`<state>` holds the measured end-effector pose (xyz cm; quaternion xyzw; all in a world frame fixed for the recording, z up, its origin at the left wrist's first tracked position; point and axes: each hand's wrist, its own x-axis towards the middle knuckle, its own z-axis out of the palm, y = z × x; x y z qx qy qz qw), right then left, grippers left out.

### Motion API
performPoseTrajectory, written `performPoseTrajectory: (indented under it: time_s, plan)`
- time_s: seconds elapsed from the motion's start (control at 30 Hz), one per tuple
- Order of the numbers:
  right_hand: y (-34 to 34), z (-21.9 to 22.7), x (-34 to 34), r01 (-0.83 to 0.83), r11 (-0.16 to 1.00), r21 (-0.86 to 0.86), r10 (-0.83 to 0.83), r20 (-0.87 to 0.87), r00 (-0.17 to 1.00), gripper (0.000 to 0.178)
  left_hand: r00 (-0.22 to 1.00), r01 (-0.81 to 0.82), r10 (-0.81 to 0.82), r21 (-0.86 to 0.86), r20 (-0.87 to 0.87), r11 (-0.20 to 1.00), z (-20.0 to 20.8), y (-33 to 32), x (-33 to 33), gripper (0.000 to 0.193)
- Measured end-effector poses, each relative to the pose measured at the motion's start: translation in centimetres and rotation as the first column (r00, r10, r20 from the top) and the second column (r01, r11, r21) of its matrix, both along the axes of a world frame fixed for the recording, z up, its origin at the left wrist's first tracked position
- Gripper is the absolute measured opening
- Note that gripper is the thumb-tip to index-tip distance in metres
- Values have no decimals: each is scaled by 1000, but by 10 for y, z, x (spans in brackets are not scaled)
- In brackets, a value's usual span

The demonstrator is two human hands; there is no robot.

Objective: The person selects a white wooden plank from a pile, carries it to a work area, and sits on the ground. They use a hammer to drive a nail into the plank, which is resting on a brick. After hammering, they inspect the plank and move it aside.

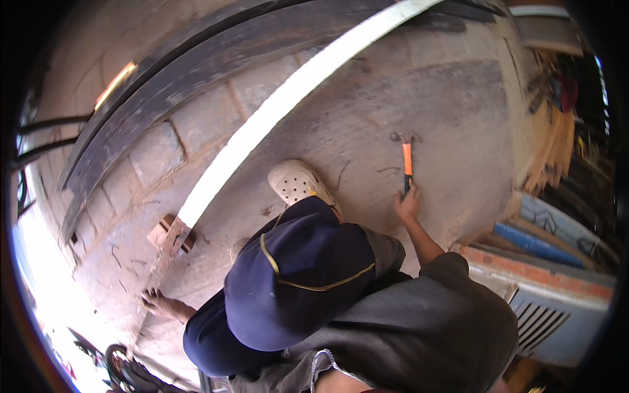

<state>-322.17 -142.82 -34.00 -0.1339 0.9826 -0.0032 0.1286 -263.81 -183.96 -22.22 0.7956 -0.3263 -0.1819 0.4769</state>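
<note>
My right hand [408, 204] is wrapped round the black grip of a claw hammer [407, 157] with an orange handle. The hammer's head points away from me, close over the concrete floor. A long narrow board [262, 128] crosses in front of me from far right to near left; most of it looks bright white, its near end dull brown. Under or against the board sits a small wooden block [160, 234]. My left hand [164, 306] is at the board's brown end, fingers curled over its edge.
Long dark planks [196, 72] lie beyond the board. Bent nails or twigs [342, 173] are scattered on the floor. My clog-shod foot [295, 182] stands between board and hammer. At right are a blue-grey slatted metal panel [540, 324] and stacked timber [553, 144]; a motorcycle [124, 367] is near left.
</note>
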Motion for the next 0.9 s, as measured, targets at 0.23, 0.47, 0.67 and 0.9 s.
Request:
performPoseTrajectory:
  time_s: [0.23, 0.47, 0.67, 0.9]
  plan:
    - [-12, -9, -63, -26, 987, 158, -32, 350, 936, 45, 991, 6, -27, -159, -129, 987, 15, -3, 2, 44]
    - [-57, -5, -64, 781, 595, -190, -202, 905, 374, 19, 994, 59, -47, -114, 102, 992, 15, 22, 34, 42]
    - [-110, 14, -73, 937, 192, -291, -15, 954, 299, 12, 969, 127, -144, 97, 199, 987, -15, -18, 32, 44]
    - [-226, 129, 5, 53, 791, -610, 216, 359, 908, 31, 759, 383, -354, 64, 547, 921, -39, -77, 62, 34]
